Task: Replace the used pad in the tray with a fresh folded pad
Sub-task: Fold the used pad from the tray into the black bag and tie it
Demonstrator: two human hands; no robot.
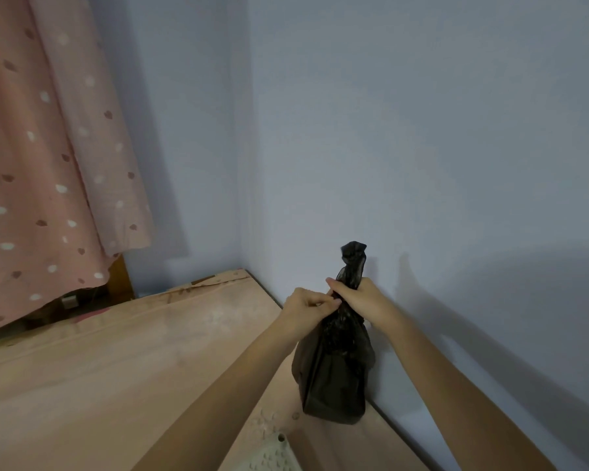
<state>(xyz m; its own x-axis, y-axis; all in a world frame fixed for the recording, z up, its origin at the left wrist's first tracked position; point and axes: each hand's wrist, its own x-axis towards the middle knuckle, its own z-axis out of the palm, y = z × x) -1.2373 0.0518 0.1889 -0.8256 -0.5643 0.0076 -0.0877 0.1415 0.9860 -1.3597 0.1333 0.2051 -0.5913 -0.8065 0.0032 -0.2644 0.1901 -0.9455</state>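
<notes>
A black plastic bag stands upright on the floor against the blue wall, its top twisted into a neck. My right hand is wrapped around that neck. My left hand pinches the plastic just beside it, fingers touching the right hand. What is inside the bag is hidden. At the bottom edge a corner of a pale perforated tray shows. No pad is in view.
A tan floor stretches to the left. Blue walls meet in a corner behind the bag. A pink dotted curtain hangs at the left over a dark wooden piece.
</notes>
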